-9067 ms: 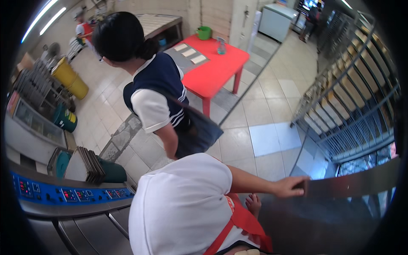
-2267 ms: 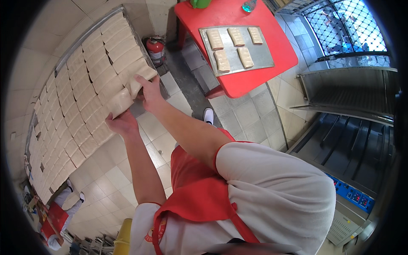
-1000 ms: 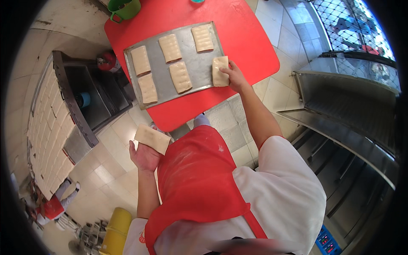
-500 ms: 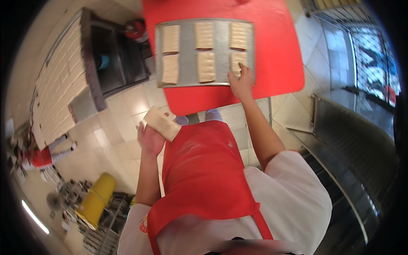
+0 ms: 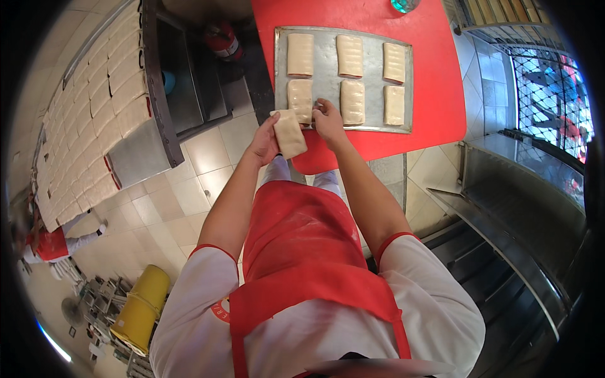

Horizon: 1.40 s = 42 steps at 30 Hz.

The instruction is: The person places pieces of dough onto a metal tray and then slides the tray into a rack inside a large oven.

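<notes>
My left hand [image 5: 266, 142] grips a pale rectangular dough piece [image 5: 290, 135] just in front of a metal tray [image 5: 371, 66] on the red table [image 5: 438, 94]. Several similar pieces [image 5: 351, 101] lie on the tray in two rows, with ridged or dimpled tops. My right hand [image 5: 326, 120] is at the tray's near edge, just right of the held piece and beside the front-left piece [image 5: 299, 94]. Its fingers are slightly bent and apart, with nothing visible in them.
At left, a metal rack [image 5: 161, 126] bears a large sheet of dough pieces [image 5: 97, 113], with a red fire extinguisher [image 5: 224, 41] behind. A co-worker [image 5: 50, 242] is at far left, a yellow barrel [image 5: 138, 309] lower left. Steel equipment [image 5: 504, 208] stands right; a bottle [image 5: 403, 5] is on the table.
My right hand has released the right-hand front piece and moved left along the tray. My left hand has raised its dough piece toward the tray's near edge.
</notes>
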Motion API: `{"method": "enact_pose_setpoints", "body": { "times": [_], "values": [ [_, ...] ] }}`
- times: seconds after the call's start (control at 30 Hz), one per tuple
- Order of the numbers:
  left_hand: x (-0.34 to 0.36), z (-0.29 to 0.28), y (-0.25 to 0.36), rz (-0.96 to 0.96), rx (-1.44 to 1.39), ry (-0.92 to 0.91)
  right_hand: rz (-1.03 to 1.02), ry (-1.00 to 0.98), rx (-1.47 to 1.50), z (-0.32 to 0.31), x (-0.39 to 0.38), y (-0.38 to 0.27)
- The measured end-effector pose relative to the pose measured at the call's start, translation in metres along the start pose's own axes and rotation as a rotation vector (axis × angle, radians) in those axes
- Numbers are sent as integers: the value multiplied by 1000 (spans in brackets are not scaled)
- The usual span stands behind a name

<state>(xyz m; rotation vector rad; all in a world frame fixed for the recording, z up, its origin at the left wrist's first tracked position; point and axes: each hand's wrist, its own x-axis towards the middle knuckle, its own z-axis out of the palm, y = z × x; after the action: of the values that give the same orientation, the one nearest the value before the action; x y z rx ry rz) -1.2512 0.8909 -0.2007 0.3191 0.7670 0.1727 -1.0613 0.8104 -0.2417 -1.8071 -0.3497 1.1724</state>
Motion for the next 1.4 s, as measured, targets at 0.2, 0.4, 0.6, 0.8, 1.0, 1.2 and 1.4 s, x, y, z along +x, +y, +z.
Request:
{"method": "enact_pose_setpoints", "body": {
  "times": [0.2,0.4,0.6,0.8,1.0,1.2,1.4],
  "values": [
    [-3,-5,2,-16,13,-17,22,6,20,5,-15,-9],
    [-13,-27,32,35,-55,-88,-106,308,-131,-27,-33,-5],
    [0,-41,55,26,-131,-72,251,668,746,-83,-60,39],
    [-12,-36,50,-116,-223,-260,409,457,1066,-73,-47,61],
    [-41,-10,42,-117,-211,-142,-11,70,1508,-89,-43,60],
    [-49,10,24,-123,-200,-210,81,-43,1385,-156,-25,67],
    [-65,22,-2,-79,-275,-307,-166,-38,1357,-187,-43,60]
  ]
}}
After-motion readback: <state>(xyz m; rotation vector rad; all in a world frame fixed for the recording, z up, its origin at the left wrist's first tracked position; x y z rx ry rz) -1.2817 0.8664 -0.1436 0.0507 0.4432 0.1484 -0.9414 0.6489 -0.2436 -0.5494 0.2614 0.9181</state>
